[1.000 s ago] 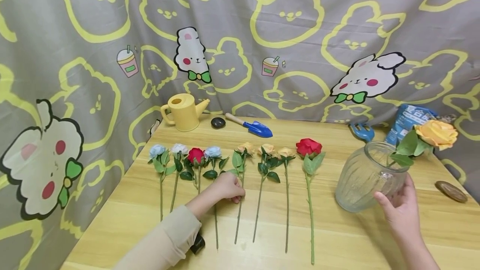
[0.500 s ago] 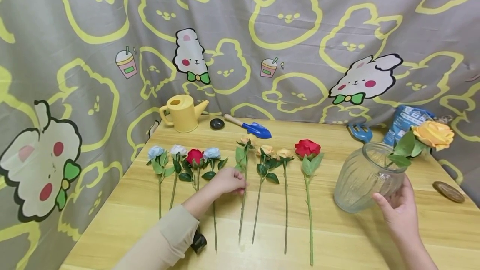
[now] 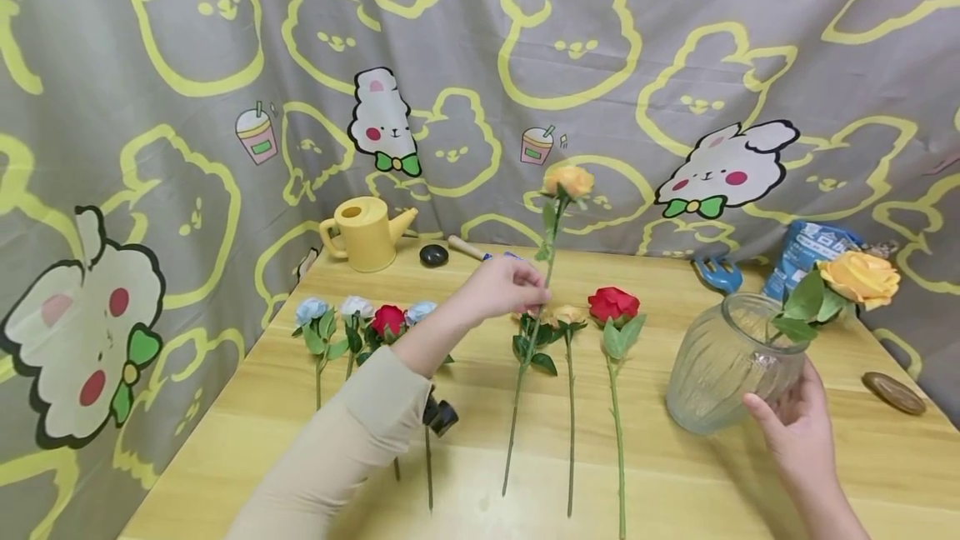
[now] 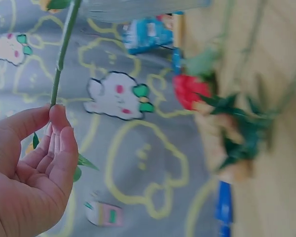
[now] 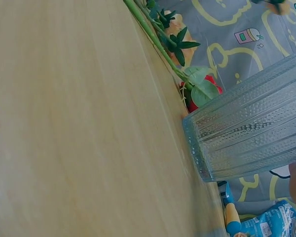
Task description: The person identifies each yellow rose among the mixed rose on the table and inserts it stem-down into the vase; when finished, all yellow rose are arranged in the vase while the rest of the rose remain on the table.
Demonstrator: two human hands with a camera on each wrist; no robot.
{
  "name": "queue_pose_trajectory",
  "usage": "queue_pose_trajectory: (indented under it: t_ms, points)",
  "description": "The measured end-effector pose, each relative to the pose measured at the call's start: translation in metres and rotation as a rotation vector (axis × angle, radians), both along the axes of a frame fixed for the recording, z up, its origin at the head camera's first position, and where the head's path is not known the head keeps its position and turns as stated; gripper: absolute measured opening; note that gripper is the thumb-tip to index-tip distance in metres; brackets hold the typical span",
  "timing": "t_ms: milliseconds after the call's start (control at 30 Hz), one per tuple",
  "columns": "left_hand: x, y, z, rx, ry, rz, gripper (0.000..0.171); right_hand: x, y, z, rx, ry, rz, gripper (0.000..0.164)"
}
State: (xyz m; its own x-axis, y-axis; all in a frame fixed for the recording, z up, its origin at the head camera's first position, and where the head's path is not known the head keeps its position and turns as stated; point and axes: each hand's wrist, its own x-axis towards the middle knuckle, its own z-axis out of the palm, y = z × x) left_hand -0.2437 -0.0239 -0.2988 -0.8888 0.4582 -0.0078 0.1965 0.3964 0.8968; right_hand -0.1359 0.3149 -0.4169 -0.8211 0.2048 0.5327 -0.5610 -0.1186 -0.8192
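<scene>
The yellow rose is raised above the desk, bloom uppermost and stem tilted slightly right; its lower end cannot be told apart from a stem lying behind it. The left hand pinches that stem between thumb and fingertips, its forearm in a beige sleeve reaching diagonally from lower left over several lying stems. The right hand curls round the lower right side of a glass vase, thumb toward the camera, forearm rising from the lower right. A larger orange rose leans out over the vase's right rim. Between both hands lies a red rose. Behind stand a watering can and, further right, a blue bag.
</scene>
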Motion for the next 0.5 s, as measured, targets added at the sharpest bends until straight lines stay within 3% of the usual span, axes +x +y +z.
queue_pose_trajectory:
  t_ms: [100,233,500]
  points:
    - [-0.002,0.015,0.02,-0.003,0.039,-0.018,0.01,0.001,-0.001,0.0,-0.009,0.008,0.012,0.071]
    - [-0.005,0.036,0.035,0.044,0.097,-0.018,0.009,0.002,-0.003,0.0,-0.017,-0.017,-0.014,0.072]
    - [-0.008,0.076,0.058,0.05,0.357,-0.013,0.01,0.003,-0.005,-0.001,-0.03,-0.029,-0.036,0.072]
